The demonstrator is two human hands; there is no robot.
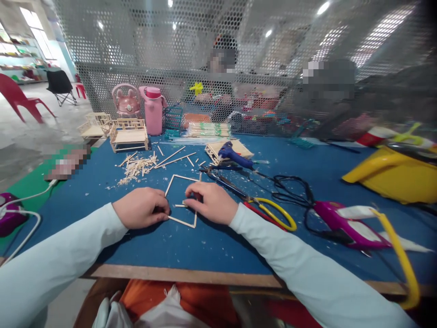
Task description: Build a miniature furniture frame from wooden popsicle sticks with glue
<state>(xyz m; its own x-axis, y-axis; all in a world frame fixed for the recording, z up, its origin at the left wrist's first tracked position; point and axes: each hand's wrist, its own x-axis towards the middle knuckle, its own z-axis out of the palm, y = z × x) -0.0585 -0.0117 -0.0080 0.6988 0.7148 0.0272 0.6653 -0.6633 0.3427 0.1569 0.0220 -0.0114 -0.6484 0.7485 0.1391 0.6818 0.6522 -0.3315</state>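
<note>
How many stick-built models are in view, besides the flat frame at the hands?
3: one model left of the pink bottle, another model farther left, and a third model partly covered by the blue glue gun. Others may be hidden.

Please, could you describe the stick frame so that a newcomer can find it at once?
On the blue tabletop, find the left hand and the right hand. Between them lies the stick frame, a flat, thin, four-sided outline, unlike the loose stick pile beyond it.
</note>
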